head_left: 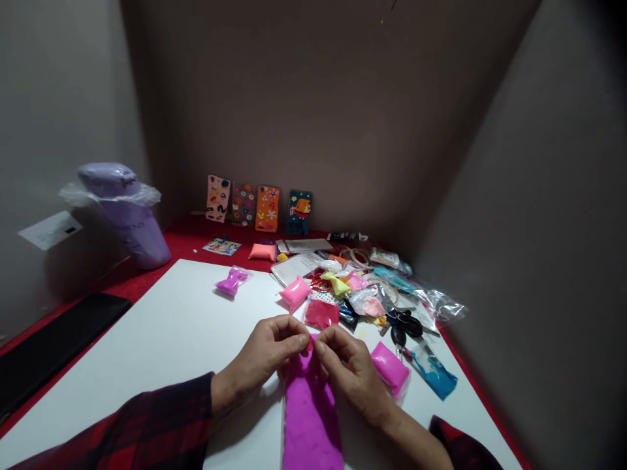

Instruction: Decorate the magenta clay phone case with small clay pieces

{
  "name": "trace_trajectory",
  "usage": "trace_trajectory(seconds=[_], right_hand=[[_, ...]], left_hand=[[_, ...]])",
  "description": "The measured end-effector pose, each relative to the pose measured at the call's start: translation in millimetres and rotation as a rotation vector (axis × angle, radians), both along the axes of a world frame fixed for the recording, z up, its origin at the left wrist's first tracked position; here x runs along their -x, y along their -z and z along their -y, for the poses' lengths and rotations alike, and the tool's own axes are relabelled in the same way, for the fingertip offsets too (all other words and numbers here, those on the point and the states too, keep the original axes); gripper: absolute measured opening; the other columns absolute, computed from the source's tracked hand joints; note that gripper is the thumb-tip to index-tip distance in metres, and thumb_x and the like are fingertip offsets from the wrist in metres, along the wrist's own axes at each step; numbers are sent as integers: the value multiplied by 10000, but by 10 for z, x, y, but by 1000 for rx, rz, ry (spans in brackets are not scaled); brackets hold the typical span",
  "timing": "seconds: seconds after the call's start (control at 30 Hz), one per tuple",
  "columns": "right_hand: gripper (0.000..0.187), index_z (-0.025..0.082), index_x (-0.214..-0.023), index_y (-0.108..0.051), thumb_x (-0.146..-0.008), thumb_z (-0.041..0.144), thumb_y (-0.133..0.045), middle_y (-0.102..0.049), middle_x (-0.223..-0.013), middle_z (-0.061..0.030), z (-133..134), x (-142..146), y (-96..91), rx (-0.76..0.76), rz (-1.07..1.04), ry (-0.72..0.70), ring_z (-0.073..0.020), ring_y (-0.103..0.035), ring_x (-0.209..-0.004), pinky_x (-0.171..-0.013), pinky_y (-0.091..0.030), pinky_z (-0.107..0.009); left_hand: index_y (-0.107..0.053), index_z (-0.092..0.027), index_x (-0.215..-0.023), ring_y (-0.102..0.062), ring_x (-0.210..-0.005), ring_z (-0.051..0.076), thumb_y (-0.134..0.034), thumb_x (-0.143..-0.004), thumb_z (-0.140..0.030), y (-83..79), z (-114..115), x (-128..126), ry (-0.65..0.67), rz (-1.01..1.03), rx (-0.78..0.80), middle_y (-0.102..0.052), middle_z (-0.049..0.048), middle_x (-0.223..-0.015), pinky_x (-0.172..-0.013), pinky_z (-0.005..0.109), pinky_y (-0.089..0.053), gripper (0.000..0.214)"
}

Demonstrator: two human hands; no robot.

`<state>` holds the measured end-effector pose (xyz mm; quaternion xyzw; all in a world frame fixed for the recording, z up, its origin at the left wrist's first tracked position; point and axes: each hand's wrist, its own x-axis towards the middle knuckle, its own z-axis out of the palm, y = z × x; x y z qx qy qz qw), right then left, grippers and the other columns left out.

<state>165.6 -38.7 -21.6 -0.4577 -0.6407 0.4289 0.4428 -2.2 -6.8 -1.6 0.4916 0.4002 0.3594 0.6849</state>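
Observation:
My left hand and my right hand meet over the far end of a long magenta clay-covered strip. Between their closed fingertips is a small red-pink piece of clay, mostly hidden by the thumbs and fingers. The strip lies lengthwise towards me on the white board. Just beyond the hands sits a packet of red clay, with a pink clay packet behind it. Right of my right hand lies a magenta clay packet.
On the white board, an opened purple clay packet lies left. Several packets, scissors and wrappers crowd the right. Decorated phone cases lean on the back wall. A purple wrapped container and a black flat piece are left.

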Motion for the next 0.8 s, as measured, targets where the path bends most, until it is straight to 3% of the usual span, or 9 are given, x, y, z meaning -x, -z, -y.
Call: trace_trajectory(seconds=[0.37, 0.8], right_hand=[[228, 161, -788, -550, -922, 337, -496, -517, -662, 7, 2, 8, -27, 2, 16, -3, -110, -471, -582, -525, -391, -223], [215, 168, -749, -537, -912, 301, -492, -521, -633, 13, 14, 23, -64, -101, 98, -6, -110, -479, -559, -521, -394, -224]], left_hand=[[-601, -126, -704, -463, -452, 63, -726, -712, -331, -13, 19, -10, -10, 9, -21, -546, -31, -558, -432, 172, -334, 240], [-589, -123, -701, -461, -473, 70, -723, -693, -348, -18, 5, -1, 26, -33, -53, -569, -17, -574, -448, 180, -335, 262]])
